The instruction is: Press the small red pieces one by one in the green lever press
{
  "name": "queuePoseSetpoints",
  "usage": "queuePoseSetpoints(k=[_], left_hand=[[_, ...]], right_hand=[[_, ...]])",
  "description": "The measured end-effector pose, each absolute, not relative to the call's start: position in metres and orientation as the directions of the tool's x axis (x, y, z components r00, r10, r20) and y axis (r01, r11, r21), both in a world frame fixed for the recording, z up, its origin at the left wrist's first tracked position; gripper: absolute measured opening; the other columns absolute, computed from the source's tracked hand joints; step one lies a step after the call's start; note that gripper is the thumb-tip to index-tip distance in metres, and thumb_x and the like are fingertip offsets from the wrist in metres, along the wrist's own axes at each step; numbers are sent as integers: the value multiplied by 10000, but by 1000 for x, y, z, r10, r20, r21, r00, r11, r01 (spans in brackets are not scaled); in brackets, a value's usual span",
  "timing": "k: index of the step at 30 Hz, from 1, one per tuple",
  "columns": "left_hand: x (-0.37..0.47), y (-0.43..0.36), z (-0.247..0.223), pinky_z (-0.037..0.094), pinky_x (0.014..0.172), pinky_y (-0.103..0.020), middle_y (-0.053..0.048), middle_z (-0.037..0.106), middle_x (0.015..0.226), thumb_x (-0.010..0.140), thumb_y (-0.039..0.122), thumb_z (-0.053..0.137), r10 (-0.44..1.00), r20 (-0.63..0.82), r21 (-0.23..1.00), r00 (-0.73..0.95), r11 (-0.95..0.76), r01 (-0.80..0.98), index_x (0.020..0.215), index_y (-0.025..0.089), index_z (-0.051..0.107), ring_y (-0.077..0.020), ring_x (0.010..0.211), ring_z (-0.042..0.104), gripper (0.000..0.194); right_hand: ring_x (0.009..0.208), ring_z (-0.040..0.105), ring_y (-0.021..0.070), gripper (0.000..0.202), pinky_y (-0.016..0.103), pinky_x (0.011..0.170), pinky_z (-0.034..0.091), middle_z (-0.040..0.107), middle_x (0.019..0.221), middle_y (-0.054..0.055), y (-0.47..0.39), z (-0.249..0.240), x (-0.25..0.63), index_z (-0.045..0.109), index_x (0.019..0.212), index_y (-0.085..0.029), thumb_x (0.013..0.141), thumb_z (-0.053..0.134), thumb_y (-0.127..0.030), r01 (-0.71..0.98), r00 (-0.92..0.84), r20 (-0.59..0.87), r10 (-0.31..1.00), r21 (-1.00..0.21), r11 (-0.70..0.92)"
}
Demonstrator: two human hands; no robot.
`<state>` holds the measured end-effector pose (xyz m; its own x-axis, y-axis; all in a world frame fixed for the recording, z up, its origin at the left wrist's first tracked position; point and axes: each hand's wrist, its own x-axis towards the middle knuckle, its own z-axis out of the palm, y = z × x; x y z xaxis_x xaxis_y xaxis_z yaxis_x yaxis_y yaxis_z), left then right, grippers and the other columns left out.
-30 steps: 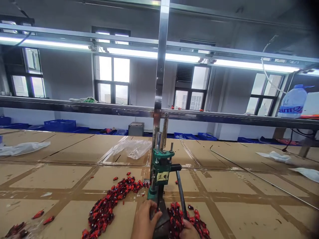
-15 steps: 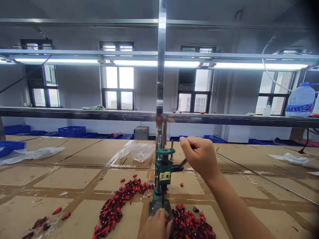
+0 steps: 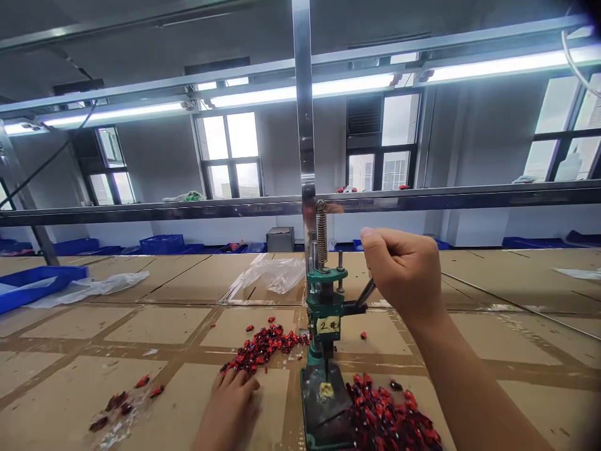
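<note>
A green hand press (image 3: 327, 313) labelled "2 #" stands upright on the table, a coil spring at its top. My right hand (image 3: 404, 269) is wrapped round the press's lever (image 3: 365, 294), raised to the right of the press. My left hand (image 3: 230, 404) lies at the near end of a pile of small red and black parts (image 3: 267, 347) to the left of the press, its fingers apart and touching the parts. Under the press's rod, a small yellowish patch (image 3: 326, 390) shows on the dark base. A second heap of red and black parts (image 3: 387, 413) lies against the base's right side.
Several loose red and dark pieces (image 3: 117, 401) lie at the left. Beyond them are a blue tray (image 3: 42, 285) and white plastic film (image 3: 101, 285). A clear plastic bag (image 3: 279, 275) lies behind the press, next to a metal post (image 3: 304, 125). A thin rod (image 3: 498, 300) crosses the right side.
My left hand has left the press base and moved left to the pile. My right hand stays on the lever. The view has shifted and tilted, and the yellowish patch is now uncovered.
</note>
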<state>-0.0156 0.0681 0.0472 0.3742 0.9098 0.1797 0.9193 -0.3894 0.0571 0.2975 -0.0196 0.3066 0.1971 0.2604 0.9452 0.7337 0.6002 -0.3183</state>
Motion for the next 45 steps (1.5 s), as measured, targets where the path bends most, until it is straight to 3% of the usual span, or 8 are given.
queuePoseSetpoints(k=[13, 18, 23, 27, 29, 35, 40, 45], left_hand=[[4, 85, 58, 379, 1067, -486, -183, 782, 1058, 832, 348, 573, 950, 49, -82, 310, -305, 949, 882, 162, 796, -367, 1158, 635, 294], [8, 96, 61, 474, 928, -410, -195, 792, 1023, 749, 113, 556, 976, -4, -30, 220, -220, 975, 902, 128, 772, -332, 1020, 722, 265], [9, 98, 69, 495, 745, -298, -98, 807, 896, 841, 206, 524, 969, -21, 167, 245, -239, 957, 1016, 175, 755, -257, 873, 747, 292], [27, 89, 58, 493, 637, -266, -43, 798, 849, 792, 585, 628, 943, -63, 795, 325, -149, 588, 1069, 180, 724, -186, 688, 696, 500], [45, 79, 45, 509, 621, -285, -53, 794, 834, 631, 709, 745, 939, -76, 943, 336, -42, 330, 965, 176, 741, -181, 648, 674, 629], [106, 50, 10, 581, 869, -402, -95, 809, 938, 610, 699, 821, 968, 15, 992, 250, 16, -123, 1033, 190, 758, -285, 948, 750, 665], [119, 50, 1, 584, 899, -355, -104, 806, 1062, 709, 730, 727, 960, 93, 991, 263, -116, 73, 1122, 186, 738, -277, 1035, 744, 683], [116, 50, -9, 551, 636, -273, -42, 781, 799, 730, 738, 702, 938, 265, 877, 225, -332, 349, 914, 197, 762, -174, 617, 663, 574]], right_hand=[[468, 317, 86, 494, 315, 505, 217, 347, 472, -34, -27, 297, 298, 400, 486, -190, 954, 530, -278, 709, 209, 947, 242, -318, 629], [487, 275, 75, 482, 305, 510, 219, 292, 500, -45, -30, 297, 297, 307, 523, -187, 951, 520, -249, 707, 188, 957, 221, -288, 646], [498, 203, 70, 487, 292, 496, 178, 197, 531, -52, -29, 300, 297, 215, 562, -189, 937, 524, -221, 685, 168, 967, 192, -254, 683], [498, 207, 69, 481, 286, 499, 182, 205, 532, -56, -29, 300, 297, 215, 569, -192, 929, 532, -217, 686, 169, 971, 171, -241, 687], [496, 210, 69, 478, 286, 501, 183, 210, 529, -58, -28, 299, 297, 219, 568, -193, 929, 531, -216, 688, 171, 972, 163, -236, 686], [500, 223, 66, 496, 274, 507, 198, 215, 526, -63, -27, 300, 298, 226, 555, -192, 925, 554, -238, 689, 159, 977, 144, -214, 693], [509, 236, 64, 517, 270, 515, 210, 236, 525, -64, -27, 300, 298, 249, 544, -187, 926, 583, -282, 686, 157, 976, 154, -220, 693], [516, 242, 65, 520, 270, 520, 214, 241, 533, -62, -28, 299, 296, 243, 552, -186, 936, 579, -284, 672, 169, 974, 148, -224, 706]])
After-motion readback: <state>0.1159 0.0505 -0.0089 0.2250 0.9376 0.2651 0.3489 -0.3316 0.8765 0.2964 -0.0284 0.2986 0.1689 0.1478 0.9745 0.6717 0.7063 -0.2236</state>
